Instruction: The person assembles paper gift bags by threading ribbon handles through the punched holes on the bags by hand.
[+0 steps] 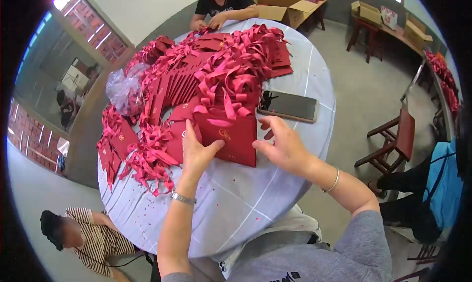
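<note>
I saw the left hand (197, 151) spread, a red gift bag (233, 145) under its thumb, the right hand (285, 144) spread opposite

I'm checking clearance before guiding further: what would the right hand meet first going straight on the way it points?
The right hand would likely first meet the right edge of the front red ribbon-handled gift bag; depth leaves any present contact unclear.
</note>
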Demonstrator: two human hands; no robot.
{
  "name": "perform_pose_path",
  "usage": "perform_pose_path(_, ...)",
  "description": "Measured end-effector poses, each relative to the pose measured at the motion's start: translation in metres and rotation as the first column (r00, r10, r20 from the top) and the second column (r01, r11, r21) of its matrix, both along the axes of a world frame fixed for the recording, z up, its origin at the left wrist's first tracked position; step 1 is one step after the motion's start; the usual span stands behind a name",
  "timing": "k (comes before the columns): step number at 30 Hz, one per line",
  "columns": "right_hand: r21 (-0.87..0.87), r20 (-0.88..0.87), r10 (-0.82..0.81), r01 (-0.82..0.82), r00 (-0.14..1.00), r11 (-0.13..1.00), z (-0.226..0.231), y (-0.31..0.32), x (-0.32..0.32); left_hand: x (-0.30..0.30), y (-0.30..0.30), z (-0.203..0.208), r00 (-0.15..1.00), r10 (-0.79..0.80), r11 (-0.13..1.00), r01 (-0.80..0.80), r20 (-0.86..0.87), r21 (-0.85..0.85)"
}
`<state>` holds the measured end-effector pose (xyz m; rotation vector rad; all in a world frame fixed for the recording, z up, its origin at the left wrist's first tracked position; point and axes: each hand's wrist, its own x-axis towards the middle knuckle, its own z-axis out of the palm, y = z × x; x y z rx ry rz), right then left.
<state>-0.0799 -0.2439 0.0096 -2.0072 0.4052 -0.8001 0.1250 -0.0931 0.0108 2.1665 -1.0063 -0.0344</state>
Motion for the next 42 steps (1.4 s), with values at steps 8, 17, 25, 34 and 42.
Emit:
perform_pose_path(8, -0.196, 0.062, -0.293, 0.299, 0.954, 0.934, 0.008, -0.123, 0.041, 0.018, -0.022, 0.011, 0.898, -0.246, 0.960, 0.174, -0.364, -0.218)
perform_pose_path(17, -0.090, -0.371, -0.313, 0.301, 0.874, 0.949, -0.026, -0.262, 0.119, 0.015, -0.038, -0.002, 0.842, -0.253, 0.955, 0.138, -0.476, -0.263)
perform_pose_path(25, 0.294, -0.370, -0.192, 0.311, 0.909, 0.904, -0.043, -0.309, 0.136, 0.014, -0.041, -0.004, 0.870, -0.239, 0.950, 0.119, -0.432, -0.287)
perform_pose_path(34, -0.326, -0.628, -0.364, 0.192, 0.688, 0.926, 0.021, -0.280, 0.140, 0.011, -0.038, -0.008, 0.857, -0.210, 0.945, 0.054, -0.471, -0.322)
perform_pose_path(42, 0.174, -0.107, -0.532, 0.543, 0.840, 0.822, -0.021, -0.327, 0.155, -0.004, -0.058, -0.011, 0.897, -0.155, 0.946, 0.014, -0.415, -0.323)
